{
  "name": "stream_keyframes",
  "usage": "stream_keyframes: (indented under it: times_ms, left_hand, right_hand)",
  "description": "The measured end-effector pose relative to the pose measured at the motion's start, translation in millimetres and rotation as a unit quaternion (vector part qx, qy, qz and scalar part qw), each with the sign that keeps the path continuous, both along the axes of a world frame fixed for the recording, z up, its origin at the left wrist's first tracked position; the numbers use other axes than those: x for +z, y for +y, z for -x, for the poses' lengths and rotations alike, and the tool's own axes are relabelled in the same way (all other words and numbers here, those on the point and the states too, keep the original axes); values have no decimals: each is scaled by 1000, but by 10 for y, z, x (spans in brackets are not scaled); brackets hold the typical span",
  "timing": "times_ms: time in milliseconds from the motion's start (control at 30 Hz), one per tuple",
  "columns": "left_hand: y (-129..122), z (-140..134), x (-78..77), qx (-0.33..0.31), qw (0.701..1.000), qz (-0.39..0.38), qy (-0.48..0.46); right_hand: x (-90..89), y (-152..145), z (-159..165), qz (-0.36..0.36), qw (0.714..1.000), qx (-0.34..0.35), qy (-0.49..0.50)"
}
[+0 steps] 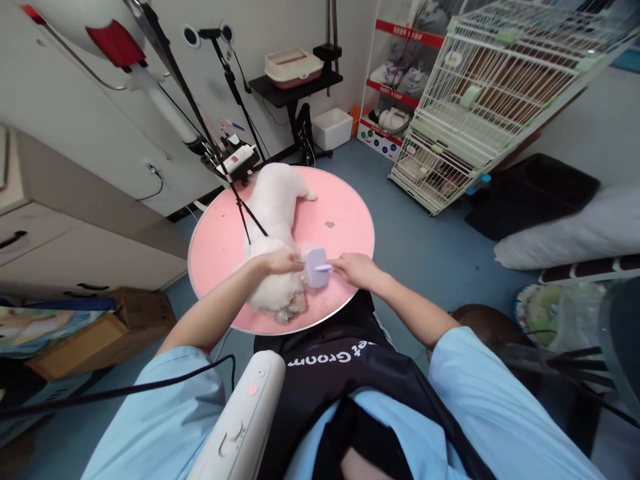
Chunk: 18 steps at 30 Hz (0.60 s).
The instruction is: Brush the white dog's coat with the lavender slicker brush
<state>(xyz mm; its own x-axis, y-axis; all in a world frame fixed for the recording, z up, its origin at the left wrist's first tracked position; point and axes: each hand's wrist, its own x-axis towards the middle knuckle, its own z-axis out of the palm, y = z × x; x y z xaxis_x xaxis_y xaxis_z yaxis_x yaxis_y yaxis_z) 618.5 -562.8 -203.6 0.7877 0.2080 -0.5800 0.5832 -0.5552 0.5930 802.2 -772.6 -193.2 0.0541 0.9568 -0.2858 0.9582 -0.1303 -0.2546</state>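
A white dog lies on a round pink grooming table, its head towards me. My left hand rests over the dog's front end, its fingers closed on a tuft of white fur; whether this is an ear or a leg I cannot tell. Between my hands is a lilac slicker brush, its pad beside the fur at my left fingertips. My right hand is closed round the brush's handle. Black straps run down to the dog's neck area from the upper left.
A white hair dryer with a black cord juts up beside my left arm. Behind the table stand a black stand bearing a litter tray and a white bin. A wire cage is at right, cabinets at left.
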Motion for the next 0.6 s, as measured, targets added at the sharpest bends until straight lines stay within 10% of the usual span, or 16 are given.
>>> stream_keyframes:
  times_ms: [133, 300, 467, 600]
  left_hand:
    - [-5, -26, -44, 9, 1000, 2, -9]
    - [3, -4, -110, 34, 993, 90, -62]
    - [28, 99, -152, 68, 993, 92, -41]
    - [-23, 120, -142, 131, 977, 146, -79]
  right_hand:
    - [31, 16, -56, 49, 993, -93, -56]
    - [42, 37, -29, -16, 1000, 3, 14]
    - [29, 28, -119, 34, 990, -116, -70]
    - [13, 26, 15, -36, 999, -16, 13]
